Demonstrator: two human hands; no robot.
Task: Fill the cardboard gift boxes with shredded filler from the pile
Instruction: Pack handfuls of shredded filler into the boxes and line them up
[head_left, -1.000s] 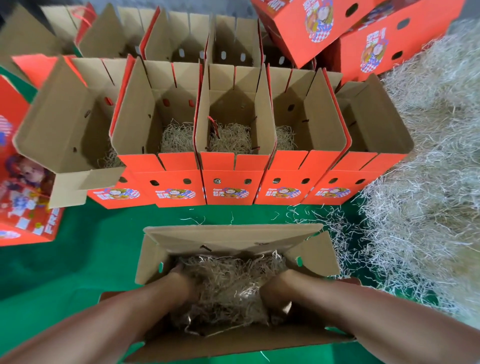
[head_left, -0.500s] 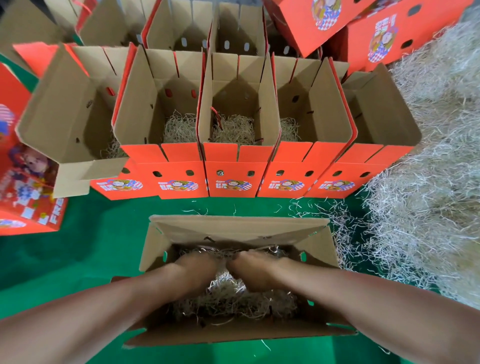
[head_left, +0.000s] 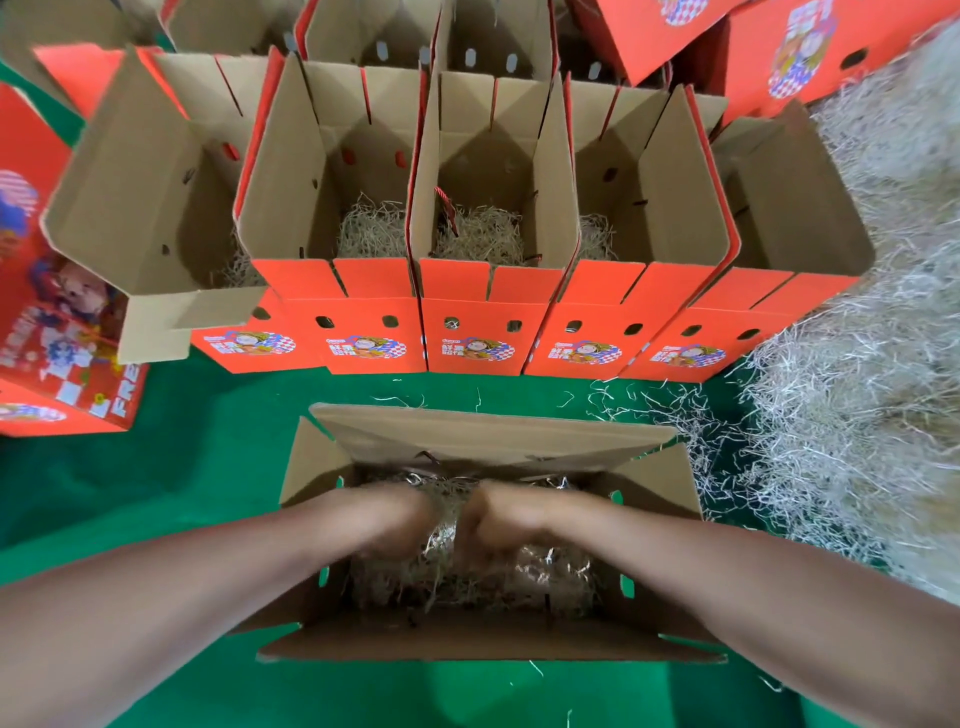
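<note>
Passable: green floor strip (head_left: 208, 457) between near box (head_left: 488, 434) and box row (head_left: 483, 332); filler pile (head_left: 857, 389) walls right side.

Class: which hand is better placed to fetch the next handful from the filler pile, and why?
Probably right: the pile lies on the same side of the box as the right hand; the left hand would have to cross over.

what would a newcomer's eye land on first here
First, the row of open orange boxes across the middle, bright against the green cloth. Next, the big pale pile of shredded filler along the right edge. Nearest the camera, the left hand and right hand meet, blurred, in the loose filler of the near cardboard box.
</note>
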